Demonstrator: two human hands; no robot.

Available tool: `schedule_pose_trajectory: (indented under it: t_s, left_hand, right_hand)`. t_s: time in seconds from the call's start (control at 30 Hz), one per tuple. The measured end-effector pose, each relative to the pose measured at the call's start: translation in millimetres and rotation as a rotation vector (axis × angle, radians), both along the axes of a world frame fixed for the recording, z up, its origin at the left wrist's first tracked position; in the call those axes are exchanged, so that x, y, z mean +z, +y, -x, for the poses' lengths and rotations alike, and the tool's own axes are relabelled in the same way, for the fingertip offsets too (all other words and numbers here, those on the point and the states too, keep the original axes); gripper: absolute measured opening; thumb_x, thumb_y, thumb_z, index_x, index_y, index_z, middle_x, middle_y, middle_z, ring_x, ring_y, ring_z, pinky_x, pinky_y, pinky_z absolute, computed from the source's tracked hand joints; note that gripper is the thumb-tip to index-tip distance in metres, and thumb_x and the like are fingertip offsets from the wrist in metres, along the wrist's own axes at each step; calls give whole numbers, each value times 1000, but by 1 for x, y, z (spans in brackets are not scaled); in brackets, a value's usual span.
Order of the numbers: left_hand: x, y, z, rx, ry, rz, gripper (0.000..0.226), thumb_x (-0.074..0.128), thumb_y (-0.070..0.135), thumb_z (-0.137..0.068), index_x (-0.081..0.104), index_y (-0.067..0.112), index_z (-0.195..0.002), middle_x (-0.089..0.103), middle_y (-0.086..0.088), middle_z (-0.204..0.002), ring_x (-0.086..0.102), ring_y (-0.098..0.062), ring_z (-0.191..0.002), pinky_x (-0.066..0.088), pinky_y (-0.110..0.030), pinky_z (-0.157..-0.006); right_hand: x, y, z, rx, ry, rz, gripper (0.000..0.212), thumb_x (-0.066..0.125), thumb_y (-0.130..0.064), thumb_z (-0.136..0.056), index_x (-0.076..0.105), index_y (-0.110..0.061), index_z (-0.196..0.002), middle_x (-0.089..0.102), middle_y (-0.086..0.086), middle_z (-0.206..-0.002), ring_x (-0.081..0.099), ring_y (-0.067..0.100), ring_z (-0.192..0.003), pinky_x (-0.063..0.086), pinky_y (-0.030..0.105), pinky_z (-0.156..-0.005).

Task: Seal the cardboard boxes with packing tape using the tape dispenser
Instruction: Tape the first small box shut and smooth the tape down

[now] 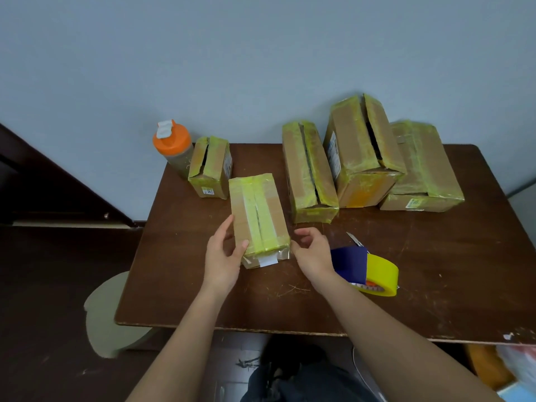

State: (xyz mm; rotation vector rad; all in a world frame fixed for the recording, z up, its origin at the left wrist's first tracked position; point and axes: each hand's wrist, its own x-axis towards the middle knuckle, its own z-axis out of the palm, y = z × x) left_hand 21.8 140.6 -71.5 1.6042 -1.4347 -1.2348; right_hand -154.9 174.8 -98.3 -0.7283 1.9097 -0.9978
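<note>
Head view, looking down on a dark wooden table (203,285) set against a pale wall. Nearest the person lies a small cardboard box (259,216), its top flaps closed, with yellow-green tape along the centre seam and a white strip beside it; clear film and a white tab hang over its near end. The left hand (222,253) touches the box's left side, fingers lying along the wall and thumb at the near top corner; whether it truly grips or merely steadies cannot be told. The right hand (311,250) hovers just beside the near right corner, fingers loosely curled and holding nothing. The tape dispenser (367,269), blue-bodied with a yellow roll and a toothed blade toward the boxes, lies on the table just right of the right wrist, unheld. Four more boxes stand behind: one small (210,169) beside an orange-capped bottle (174,146), one long (309,172), one tall with gaping flaps (362,152), and one flat (423,169) at the far right. Judged from its size, the near box is probably light and fairly stiff, though the taped surfaces look slick; it is best held by its bare cardboard side walls, pressing the flaps flat, while the dispenser is taken by its blue body, away from the blade.
</note>
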Motion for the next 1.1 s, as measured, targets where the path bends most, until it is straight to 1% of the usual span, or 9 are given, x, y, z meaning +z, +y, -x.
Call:
schedule_pose_trajectory:
  t_s: [0.03, 0.1, 0.2, 0.3, 0.43, 0.57, 0.73, 0.93, 1.1]
  left_hand:
    - [-2, 1, -1, 8, -59, 42, 57, 68, 16, -89, 46, 30, -140, 50, 2, -120, 51, -8, -110, 44, -17, -89]
    - [-5, 3, -3, 42, -116, 103, 48, 72, 21, -85, 56, 29, -130, 51, 0, -108, 53, -10, -100, 46, -22, -86]
    - [-8, 10, -6, 48, -32, 112, 29, 69, 20, -87, 66, 28, -115, 61, -2, -100, 61, -14, -92, 53, -35, -88]
    - [-9, 21, -11, -15, 10, 124, 28, 67, 14, -89, 67, 26, -115, 62, 0, -103, 62, -8, -95, 50, -21, -89]
    - [-11, 25, -15, -92, -64, 170, 33, 71, 6, -84, 68, 12, -116, 53, 0, -106, 52, 13, -97, 39, -1, -83]
    - [-13, 22, -15, -128, -80, 204, 37, 74, 2, -79, 68, 8, -115, 50, -4, -107, 50, 16, -97, 39, 0, -84]
    - [-15, 20, -7, -69, -69, 252, 37, 79, 0, -72, 72, 9, -107, 52, 2, -98, 52, 11, -91, 42, -2, -80]
    - [-20, 19, 1, -24, -52, 271, 37, 84, 5, -66, 74, 20, -98, 51, 5, -93, 52, 4, -86, 43, -5, -76]
    - [-26, 18, 6, 6, -175, 309, 26, 84, 9, -70, 74, 21, -91, 49, 8, -90, 53, 0, -84, 44, -7, -67]
  right_hand:
    - [2, 1, 2, 5, 74, 40, 21, 67, -11, -90, 59, -26, -103, 54, 2, -109, 54, 6, -86, 42, 12, -67]
    - [7, 2, 4, 15, 145, 162, 21, 65, -6, -90, 62, -24, -99, 60, 1, -105, 57, 5, -86, 45, 10, -67]
    - [10, 6, 3, 88, 145, 276, 27, 60, 1, -90, 65, -25, -97, 65, -1, -100, 63, 7, -87, 51, 12, -74]
    - [9, 13, 4, 195, 126, 317, 37, 57, 8, -87, 69, -22, -104, 63, -2, -106, 65, 10, -93, 57, 26, -83]
    - [14, 20, 11, 486, 183, 399, 49, 59, 12, -84, 69, -20, -120, 52, -2, -113, 57, 9, -104, 52, 17, -88]
    - [13, 12, 16, 595, 268, 359, 43, 71, -6, -87, 66, -21, -127, 48, -4, -111, 56, 8, -103, 52, 19, -92]
    - [11, 6, 14, 577, 326, 335, 42, 78, -15, -81, 68, -19, -121, 47, -2, -105, 57, 11, -92, 54, 22, -88]
    - [2, 5, 3, 480, 418, 325, 34, 84, -21, -75, 68, -14, -105, 42, -1, -100, 52, 14, -76, 53, 21, -72]
    - [-6, -1, -11, 401, 548, 344, 29, 86, -16, -72, 69, -7, -92, 42, 3, -91, 48, 20, -77, 53, 34, -68]
